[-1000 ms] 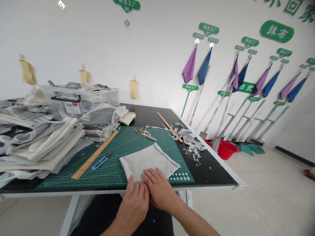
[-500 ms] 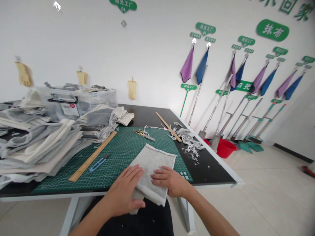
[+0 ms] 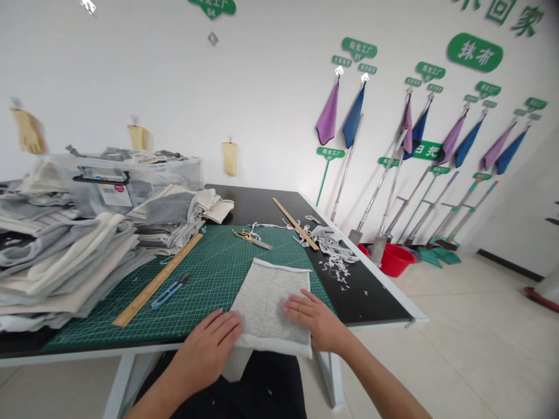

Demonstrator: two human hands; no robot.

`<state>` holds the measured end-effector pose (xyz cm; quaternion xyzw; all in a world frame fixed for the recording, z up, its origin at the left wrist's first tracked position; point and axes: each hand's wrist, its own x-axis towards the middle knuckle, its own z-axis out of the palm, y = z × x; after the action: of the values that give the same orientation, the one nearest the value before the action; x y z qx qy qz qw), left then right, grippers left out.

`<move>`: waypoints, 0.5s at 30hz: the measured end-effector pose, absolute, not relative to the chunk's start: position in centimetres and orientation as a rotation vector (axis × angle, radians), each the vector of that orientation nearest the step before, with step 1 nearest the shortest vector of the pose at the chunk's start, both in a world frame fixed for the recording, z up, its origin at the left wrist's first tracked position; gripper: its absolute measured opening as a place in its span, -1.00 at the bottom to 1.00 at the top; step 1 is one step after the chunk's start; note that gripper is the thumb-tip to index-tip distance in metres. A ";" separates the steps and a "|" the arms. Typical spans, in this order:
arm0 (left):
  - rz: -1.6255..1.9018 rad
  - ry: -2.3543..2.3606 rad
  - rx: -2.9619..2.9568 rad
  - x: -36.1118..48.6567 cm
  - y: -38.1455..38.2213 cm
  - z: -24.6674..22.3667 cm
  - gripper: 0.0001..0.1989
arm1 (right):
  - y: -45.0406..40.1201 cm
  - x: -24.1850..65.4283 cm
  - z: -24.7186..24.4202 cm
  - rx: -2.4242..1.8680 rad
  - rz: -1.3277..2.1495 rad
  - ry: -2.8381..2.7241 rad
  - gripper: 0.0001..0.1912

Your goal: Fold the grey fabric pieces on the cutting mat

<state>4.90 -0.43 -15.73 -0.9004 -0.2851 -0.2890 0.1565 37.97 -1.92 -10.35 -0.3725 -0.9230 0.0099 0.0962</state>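
Observation:
A light grey cloth piece (image 3: 273, 299) with rolled white edges lies on the green cutting mat (image 3: 213, 267), its near edge hanging over the table's front. My left hand (image 3: 212, 343) rests at the cloth's left edge, fingers extended, thumb hidden. On the right part of the cloth lies my right hand (image 3: 312, 319), palm down with fingers stretched out. Beneath the cloth, near my left hand, a pale layer (image 3: 237, 364) hangs above my lap. Gold-handled scissors (image 3: 253, 238) lie beyond the cloth, and blue thread snips (image 3: 170, 291) are to the left.
Stacked grey and white cloths (image 3: 65, 262) fill the table's left side, beside a clear plastic box (image 3: 152, 174). One wooden ruler (image 3: 159, 279) lies left, another (image 3: 294, 224) farther back. White scraps (image 3: 334, 247) lie at the right. A red bucket (image 3: 396, 260) stands on the floor.
The cloth has turned slightly and its near edge is now straighter across the table front. My left hand has shifted left and my right hand slightly right. The camera view has moved a little.

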 end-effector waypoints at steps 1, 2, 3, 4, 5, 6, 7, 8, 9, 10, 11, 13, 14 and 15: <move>-0.822 -0.780 -2.560 4.9 -0.4 -16.2 -0.64 | -2.3 37.7 -10.5 -1.079 0.015 -2.743 -0.37; -0.809 -0.751 -2.546 5.0 -0.4 -16.5 -0.62 | -2.6 37.5 -10.6 -1.055 0.009 -2.749 -0.41; -0.796 -0.733 -2.534 5.0 -0.3 -16.7 -0.61 | -2.8 37.3 -10.8 -1.040 0.011 -2.751 -0.45; -0.777 -0.717 -2.526 4.9 -0.4 -16.8 -0.60 | -2.9 37.3 -10.9 -1.039 0.017 -2.747 -0.49; -0.760 -0.711 -2.520 4.9 -0.4 -16.8 -0.59 | -3.0 37.3 -11.0 -1.051 0.027 -2.741 -0.51; -0.746 -0.717 -2.512 4.9 -0.4 -16.7 -0.59 | -2.9 37.3 -11.1 -1.070 0.038 -2.731 -0.53; -0.732 -0.731 -2.502 4.9 -0.4 -16.7 -0.59 | -2.8 37.4 -11.2 -1.093 0.051 -2.720 -0.53; -0.714 -0.743 -2.495 4.8 -0.4 -16.6 -0.58 | -2.7 37.6 -11.2 -1.115 0.066 -2.709 -0.53; -0.707 -0.759 -2.489 4.8 -0.4 -16.6 -0.58 | -2.5 37.8 -11.2 -1.130 0.084 -2.704 -0.52; -0.719 -0.773 -2.486 4.7 -0.4 -16.6 -0.57 | -2.4 37.9 -11.2 -1.140 0.104 -2.702 -0.51; -0.743 -0.781 -2.487 4.7 -0.4 -16.7 -0.58 | -2.2 38.1 -11.1 -1.149 0.120 -2.698 -0.50; -0.793 -0.760 -2.509 4.5 -0.5 -16.9 -0.60 | -2.0 38.3 -11.1 -1.177 0.134 -2.674 -0.50; -0.815 -0.733 -2.517 4.4 -0.6 -16.8 -0.60 | -1.9 38.4 -11.2 -1.188 0.134 -2.658 -0.50; -0.832 -0.697 -2.518 4.3 -0.6 -16.7 -0.60 | -1.8 38.4 -11.2 -1.194 0.133 -2.641 -0.50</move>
<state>4.35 -0.64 -16.75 -0.9000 -0.2493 -0.2975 0.1982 38.45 -1.83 -11.21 -0.4087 -0.9036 0.0454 0.1198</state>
